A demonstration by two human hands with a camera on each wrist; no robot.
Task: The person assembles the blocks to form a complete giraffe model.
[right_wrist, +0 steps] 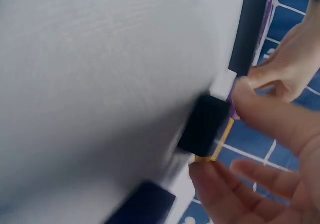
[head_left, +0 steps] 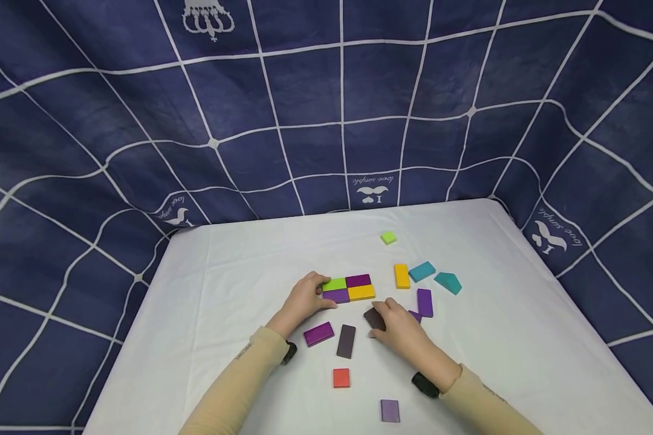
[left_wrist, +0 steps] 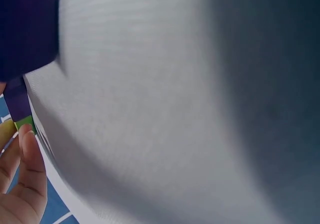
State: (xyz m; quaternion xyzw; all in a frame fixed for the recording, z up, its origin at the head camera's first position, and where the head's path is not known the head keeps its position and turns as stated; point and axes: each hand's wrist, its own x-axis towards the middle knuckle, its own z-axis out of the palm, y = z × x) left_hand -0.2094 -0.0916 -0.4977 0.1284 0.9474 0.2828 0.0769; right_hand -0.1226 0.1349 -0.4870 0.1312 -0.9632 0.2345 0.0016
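Note:
A compact group of blocks lies together on the table: a green block (head_left: 334, 283), a plum block (head_left: 358, 280), a purple block (head_left: 335, 296) and a yellow block (head_left: 361, 292). At its left end, my left hand (head_left: 302, 301) pinches the green and purple blocks, thumb on the near side and fingers on the far side. Just to the right and nearer, my right hand (head_left: 401, 329) grips a dark brown block (head_left: 374, 319) between thumb and fingers. The same dark brown block (right_wrist: 205, 126) shows between the thumb and fingertips in the right wrist view.
Nearer lie a magenta block (head_left: 318, 334), another dark block (head_left: 346, 342), a red square (head_left: 341, 378) and a lilac square (head_left: 390, 411). Rightward are a yellow block (head_left: 401, 276), teal pieces (head_left: 422, 271) and a violet block (head_left: 425, 302). A blue curtain (head_left: 305, 151) surrounds the white table (head_left: 239, 260).

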